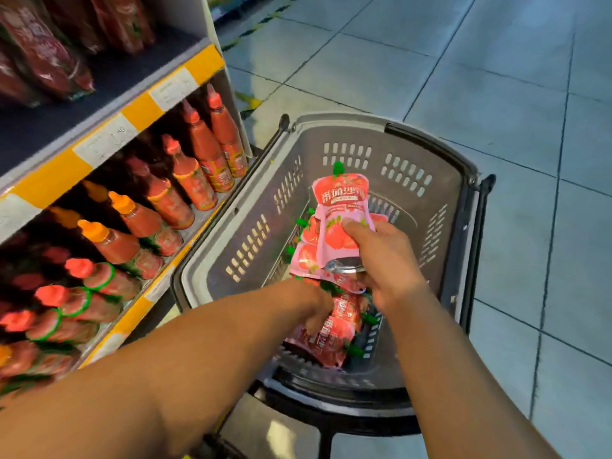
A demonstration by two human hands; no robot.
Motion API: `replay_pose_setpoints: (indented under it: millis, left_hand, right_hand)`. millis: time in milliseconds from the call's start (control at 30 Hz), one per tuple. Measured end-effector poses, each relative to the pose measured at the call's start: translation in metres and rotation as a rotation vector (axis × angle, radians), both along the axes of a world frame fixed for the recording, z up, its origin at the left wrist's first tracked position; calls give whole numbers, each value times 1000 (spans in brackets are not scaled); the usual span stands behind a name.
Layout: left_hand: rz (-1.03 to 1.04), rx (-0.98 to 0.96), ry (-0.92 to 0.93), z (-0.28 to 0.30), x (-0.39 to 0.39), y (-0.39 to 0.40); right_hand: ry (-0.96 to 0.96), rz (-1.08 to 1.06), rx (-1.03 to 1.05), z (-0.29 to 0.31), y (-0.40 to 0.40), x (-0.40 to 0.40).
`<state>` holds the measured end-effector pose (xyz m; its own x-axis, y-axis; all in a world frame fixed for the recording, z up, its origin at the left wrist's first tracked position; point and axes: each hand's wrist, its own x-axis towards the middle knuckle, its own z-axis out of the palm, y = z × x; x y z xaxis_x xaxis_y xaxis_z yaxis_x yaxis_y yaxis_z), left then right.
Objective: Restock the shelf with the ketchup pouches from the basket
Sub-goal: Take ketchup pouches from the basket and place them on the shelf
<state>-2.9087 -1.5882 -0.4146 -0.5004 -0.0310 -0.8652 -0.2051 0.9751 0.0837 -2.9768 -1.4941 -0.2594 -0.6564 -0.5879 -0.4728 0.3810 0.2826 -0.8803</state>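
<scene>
Head view: right hand [385, 260] holds several pink ketchup pouches [339, 223] upright above the grey basket [427, 200], fingers clamped round their lower ends. Left hand [316, 306] reaches into the basket among the loose pouches [334, 342] on its bottom; its finger state cannot be told. Shelf [139, 107] stands left, above rows of sauce bottles [198, 160].

Grey tiled floor [463, 61], dim aisle.

Pink ketchup pouches [341, 223] — green-capped — piled in the grey basket [251, 226].
</scene>
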Motion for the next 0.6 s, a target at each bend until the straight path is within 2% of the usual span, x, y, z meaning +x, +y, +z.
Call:
replay_pose_setpoints:
  millis: [133,267,333,600]
  left_hand:
    - [-4,-19,-22,-9,-1,-1]
    - [-113,-92,37,6,2,3]
    - [-136,-105,1,7,5,6]
    - [-26,-2,11,27,9,-4]
  right_hand:
    - [-4,8,-33,0,1,-2]
    - [-19,12,-33,-2,3,-7]
    - [-26,15,-27,-4,4,-8]
    - [-75,86,-141,3,-10,-1]
